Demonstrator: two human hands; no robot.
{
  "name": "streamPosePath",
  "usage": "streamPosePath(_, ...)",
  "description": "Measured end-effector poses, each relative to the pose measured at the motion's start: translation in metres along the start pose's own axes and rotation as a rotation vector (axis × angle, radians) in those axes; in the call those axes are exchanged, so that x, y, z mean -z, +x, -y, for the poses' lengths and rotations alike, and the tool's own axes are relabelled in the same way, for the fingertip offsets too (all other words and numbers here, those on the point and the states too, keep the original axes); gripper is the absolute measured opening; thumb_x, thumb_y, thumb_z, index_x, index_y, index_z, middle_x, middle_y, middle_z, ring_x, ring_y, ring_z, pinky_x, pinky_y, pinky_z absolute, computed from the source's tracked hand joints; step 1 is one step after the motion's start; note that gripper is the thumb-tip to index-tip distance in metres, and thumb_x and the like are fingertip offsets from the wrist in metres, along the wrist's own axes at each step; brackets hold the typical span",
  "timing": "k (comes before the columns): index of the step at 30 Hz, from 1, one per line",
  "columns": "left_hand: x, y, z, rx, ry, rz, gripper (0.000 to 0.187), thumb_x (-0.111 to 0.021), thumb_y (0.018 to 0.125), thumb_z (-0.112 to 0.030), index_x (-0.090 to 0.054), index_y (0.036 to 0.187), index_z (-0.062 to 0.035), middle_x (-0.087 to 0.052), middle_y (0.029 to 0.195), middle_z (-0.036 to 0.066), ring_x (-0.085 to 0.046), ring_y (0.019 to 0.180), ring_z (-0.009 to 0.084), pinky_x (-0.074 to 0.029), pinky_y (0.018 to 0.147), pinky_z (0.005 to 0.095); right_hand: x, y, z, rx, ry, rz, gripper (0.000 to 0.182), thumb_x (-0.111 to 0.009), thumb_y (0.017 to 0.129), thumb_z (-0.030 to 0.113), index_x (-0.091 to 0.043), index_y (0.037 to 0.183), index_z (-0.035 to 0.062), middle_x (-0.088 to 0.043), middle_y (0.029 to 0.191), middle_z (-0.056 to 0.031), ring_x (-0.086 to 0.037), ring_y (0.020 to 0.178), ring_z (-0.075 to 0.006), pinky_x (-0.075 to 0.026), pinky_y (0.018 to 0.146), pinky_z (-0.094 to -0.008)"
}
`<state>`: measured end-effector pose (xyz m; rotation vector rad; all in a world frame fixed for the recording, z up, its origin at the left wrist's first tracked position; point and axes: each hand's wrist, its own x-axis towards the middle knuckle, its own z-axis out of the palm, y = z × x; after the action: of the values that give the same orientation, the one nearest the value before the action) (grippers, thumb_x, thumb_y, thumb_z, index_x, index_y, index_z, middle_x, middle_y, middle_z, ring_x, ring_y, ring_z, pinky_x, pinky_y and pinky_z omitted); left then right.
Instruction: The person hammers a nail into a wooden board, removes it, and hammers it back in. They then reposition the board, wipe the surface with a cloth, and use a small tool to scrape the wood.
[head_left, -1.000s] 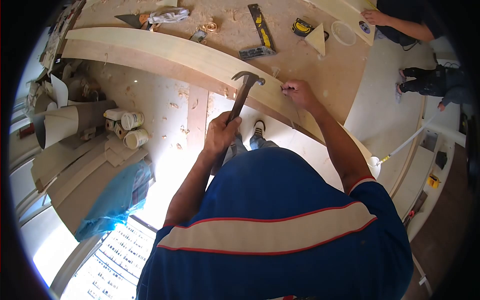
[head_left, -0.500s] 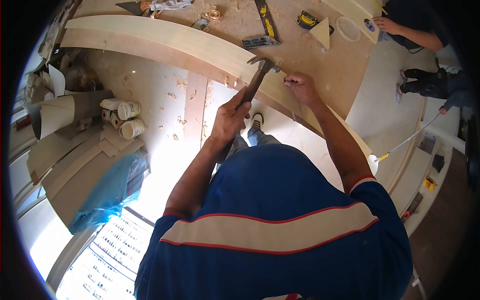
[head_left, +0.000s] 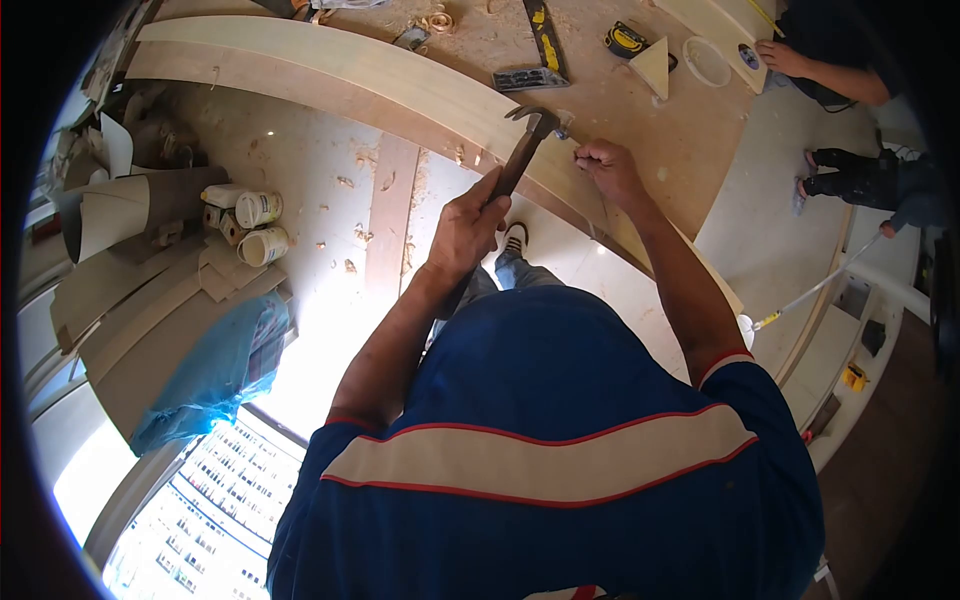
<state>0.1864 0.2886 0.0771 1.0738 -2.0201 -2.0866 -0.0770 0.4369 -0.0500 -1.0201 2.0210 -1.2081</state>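
Observation:
A claw hammer [head_left: 522, 155] with a dark handle is gripped in my left hand [head_left: 466, 228], its head over the pale curved board [head_left: 340, 62]. Close to the right of the hammer head, my right hand [head_left: 612, 172] is closed just above the same board. What its fingers pinch, if anything, is too small to make out. The board runs in a long arc from the upper left to the lower right, with a darker edge facing me.
Beyond the board lie a square tool [head_left: 535, 78], a tape measure [head_left: 625, 40], a wooden triangle [head_left: 653, 68] and a pale ring [head_left: 707, 62]. Tubs [head_left: 262, 245] stand at left. A person's hand [head_left: 783, 58] is upper right; another person [head_left: 850, 178] holds a pole.
The whole view has shifted slightly. The hammer head and my right hand remain close together, and both hands keep nearly the same pose.

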Motion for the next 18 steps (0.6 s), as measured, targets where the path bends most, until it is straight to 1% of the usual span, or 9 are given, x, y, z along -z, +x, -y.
streamPosePath(4, -0.003, -0.001, -0.001, -0.033, -0.048, -0.034, 0.053, -0.058, 0.105, -0.018, -0.046, 0.155, -0.0044, -0.063, 0.08, 0.005, -0.057, 0.065, 0.0076, -0.05, 0.054, 0.0239, 0.0, -0.003, 0.004, 0.079, -0.031, -0.017, 0.014, -0.078, 0.085, 0.001, -0.075, 0.099, 0.0003, -0.073, 0.089, -0.0127, -0.072, 0.083, -0.0228, -0.056, 0.078, -0.0318)
streamPosePath(7, -0.005, 0.002, 0.005, 0.03, -0.072, -0.027, 0.054, -0.058, 0.105, -0.019, -0.046, 0.156, -0.0056, -0.062, 0.08, 0.004, -0.057, 0.063, 0.0075, -0.05, 0.053, 0.0241, 0.001, -0.002, 0.007, 0.092, -0.078, -0.002, 0.015, -0.078, 0.084, 0.001, -0.075, 0.099, 0.0011, -0.074, 0.09, -0.0131, -0.072, 0.083, -0.0244, -0.056, 0.077, -0.0326)
streamPosePath(10, -0.008, 0.008, 0.009, 0.094, 0.124, 0.041, 0.054, -0.059, 0.103, -0.021, -0.048, 0.154, -0.0062, -0.063, 0.077, 0.004, -0.058, 0.064, 0.0101, -0.051, 0.058, 0.0279, 0.002, -0.001, 0.012, 0.073, -0.155, 0.045, 0.012, -0.074, 0.086, -0.004, -0.073, 0.098, -0.0012, -0.072, 0.09, -0.0111, -0.07, 0.083, -0.0212, -0.055, 0.078, -0.0312)
streamPosePath(13, -0.007, 0.014, 0.002, 0.124, 0.18, 0.026, 0.055, -0.06, 0.102, -0.023, -0.049, 0.154, -0.0091, -0.062, 0.076, 0.005, -0.058, 0.063, 0.0115, -0.053, 0.062, 0.0296, 0.001, -0.002, 0.014, 0.104, -0.155, 0.006, 0.011, -0.075, 0.086, -0.004, -0.073, 0.097, -0.0016, -0.071, 0.089, -0.011, -0.069, 0.082, -0.021, -0.054, 0.077, -0.0314)
streamPosePath(16, -0.009, 0.011, 0.003, 0.131, -0.024, -0.039, 0.055, -0.061, 0.101, -0.024, -0.05, 0.153, -0.0097, -0.069, 0.085, 0.014, -0.068, 0.076, 0.0197, -0.056, 0.076, 0.0343, -0.001, -0.002, 0.008, 0.079, -0.07, -0.007, 0.011, -0.075, 0.086, -0.004, -0.072, 0.097, -0.0025, -0.072, 0.09, -0.0108, -0.069, 0.083, -0.0212, -0.054, 0.077, -0.0313)
streamPosePath(18, -0.014, 0.013, 0.017, 0.055, 0.134, -0.053, 0.054, -0.061, 0.101, -0.024, -0.051, 0.152, -0.0102, -0.072, 0.096, 0.02, -0.072, 0.09, 0.0271, -0.055, 0.084, 0.0372, 0.0, -0.002, 0.005, 0.079, -0.088, -0.012, 0.012, -0.076, 0.085, -0.001, -0.074, 0.097, -0.0006, -0.072, 0.089, -0.0126, -0.071, 0.082, -0.0234, -0.054, 0.076, -0.032)
